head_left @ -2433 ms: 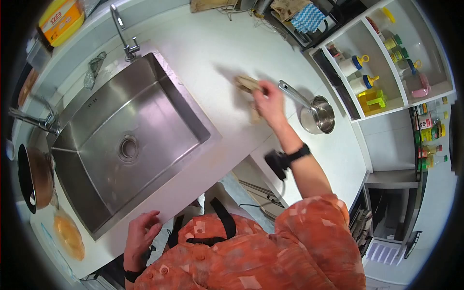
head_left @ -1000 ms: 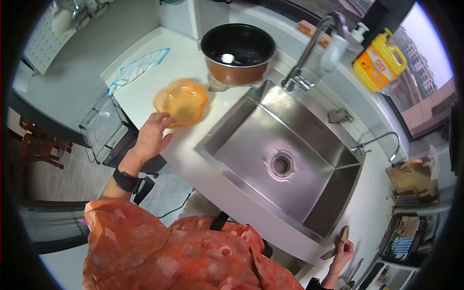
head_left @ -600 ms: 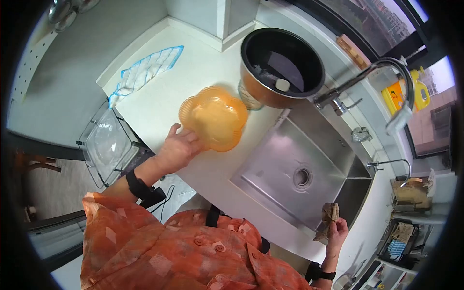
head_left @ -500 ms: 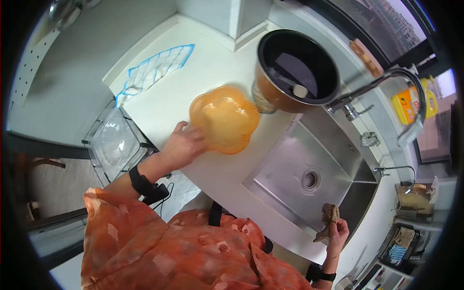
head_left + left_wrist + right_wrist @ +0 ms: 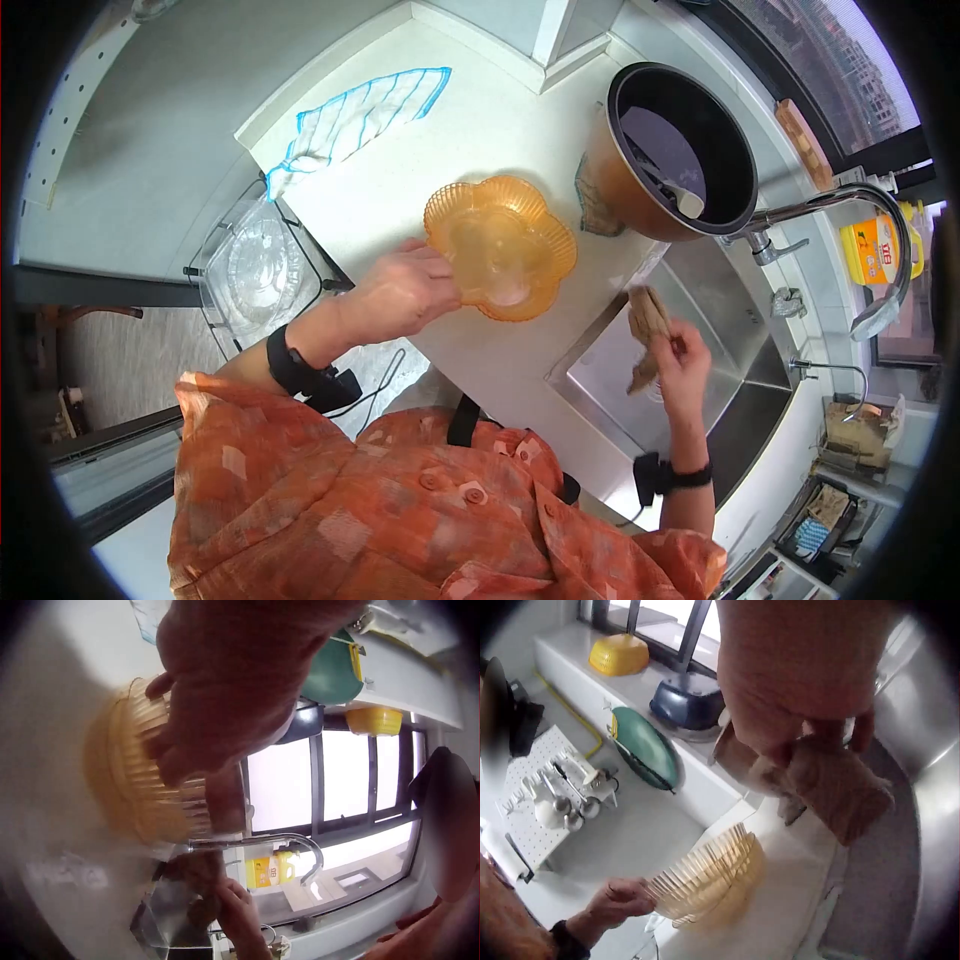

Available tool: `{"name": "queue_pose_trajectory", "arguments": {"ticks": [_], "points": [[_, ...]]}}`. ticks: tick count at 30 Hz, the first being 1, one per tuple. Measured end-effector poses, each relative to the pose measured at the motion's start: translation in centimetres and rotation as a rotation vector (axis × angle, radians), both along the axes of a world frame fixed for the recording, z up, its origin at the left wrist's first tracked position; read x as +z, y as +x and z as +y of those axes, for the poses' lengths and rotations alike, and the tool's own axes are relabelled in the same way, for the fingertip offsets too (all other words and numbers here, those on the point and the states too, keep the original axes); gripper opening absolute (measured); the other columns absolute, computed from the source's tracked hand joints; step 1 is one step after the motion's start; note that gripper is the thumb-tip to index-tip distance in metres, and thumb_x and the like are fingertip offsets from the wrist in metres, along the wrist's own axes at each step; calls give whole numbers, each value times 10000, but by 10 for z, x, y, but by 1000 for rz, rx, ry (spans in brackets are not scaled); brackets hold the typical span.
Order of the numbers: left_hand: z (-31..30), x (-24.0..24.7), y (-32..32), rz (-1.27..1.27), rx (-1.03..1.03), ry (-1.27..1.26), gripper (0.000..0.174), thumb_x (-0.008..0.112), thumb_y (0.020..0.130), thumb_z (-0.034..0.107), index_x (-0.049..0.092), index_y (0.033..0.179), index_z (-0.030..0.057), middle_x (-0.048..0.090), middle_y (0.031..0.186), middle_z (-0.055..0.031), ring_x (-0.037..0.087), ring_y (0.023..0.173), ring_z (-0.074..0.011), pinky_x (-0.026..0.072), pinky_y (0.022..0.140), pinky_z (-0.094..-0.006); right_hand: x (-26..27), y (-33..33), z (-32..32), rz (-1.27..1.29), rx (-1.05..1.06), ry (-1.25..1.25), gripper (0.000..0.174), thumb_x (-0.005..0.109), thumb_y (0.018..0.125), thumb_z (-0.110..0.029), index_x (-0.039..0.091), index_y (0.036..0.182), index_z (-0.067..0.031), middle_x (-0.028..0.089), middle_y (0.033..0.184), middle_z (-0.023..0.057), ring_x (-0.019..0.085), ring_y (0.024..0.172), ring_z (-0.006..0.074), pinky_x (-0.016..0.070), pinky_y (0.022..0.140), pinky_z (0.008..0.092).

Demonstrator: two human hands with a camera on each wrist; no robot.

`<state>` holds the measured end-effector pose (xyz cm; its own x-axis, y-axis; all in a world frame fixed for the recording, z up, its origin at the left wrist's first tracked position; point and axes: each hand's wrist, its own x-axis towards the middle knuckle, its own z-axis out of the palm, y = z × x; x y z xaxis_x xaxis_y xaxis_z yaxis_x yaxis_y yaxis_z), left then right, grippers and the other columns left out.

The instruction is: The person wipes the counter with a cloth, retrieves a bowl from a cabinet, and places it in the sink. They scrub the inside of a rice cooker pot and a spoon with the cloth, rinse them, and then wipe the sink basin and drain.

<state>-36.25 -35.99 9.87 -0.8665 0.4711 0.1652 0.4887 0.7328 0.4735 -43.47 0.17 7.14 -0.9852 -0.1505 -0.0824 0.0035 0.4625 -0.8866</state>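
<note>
Window (image 5: 281,787) blown white in left wrist view; head view bowed, dark-cornered.

The bowl (image 5: 500,235) was located over the surface (image 5: 490,360), between the left hand (image 5: 405,292) at its near-left rim and the pot (image 5: 633,183) behind it, rightward. The towel (image 5: 365,120) lay behind it, leftward. The sink (image 5: 615,390) occupied its right, beneath the right hand (image 5: 682,370) and rag (image 5: 647,318); the faucet (image 5: 820,206) stood right of the pot.
</note>
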Motion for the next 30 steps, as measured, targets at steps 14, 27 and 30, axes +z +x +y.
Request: {"name": "queue_pose_trajectory", "arguments": {"ticks": [14,27,30], "points": [[-11,5,3,-133,311,468,134,679,708,85,635,820,25,600,795,-80,576,767,-227,461,691,-307,-16,-22,-90,221,272,343,351,594,721,-111,534,1066,-77,531,1092,158,524,985,326,434,819,366],[-5,-47,11,133,250,3,171,665,671,159,593,813,97,525,828,-39,520,864,-211,374,828,-374,1,7,-73,86,265,206,303,581,741,-24,560,1042,-42,592,1024,83,566,932,220,442,779,299],[-12,-53,7,166,248,-93,187,648,664,157,576,830,110,518,887,-50,494,921,-239,374,824,-392,16,34,-42,2,309,170,266,578,745,-15,568,1010,-43,592,1015,97,576,905,214,455,741,301]]}}
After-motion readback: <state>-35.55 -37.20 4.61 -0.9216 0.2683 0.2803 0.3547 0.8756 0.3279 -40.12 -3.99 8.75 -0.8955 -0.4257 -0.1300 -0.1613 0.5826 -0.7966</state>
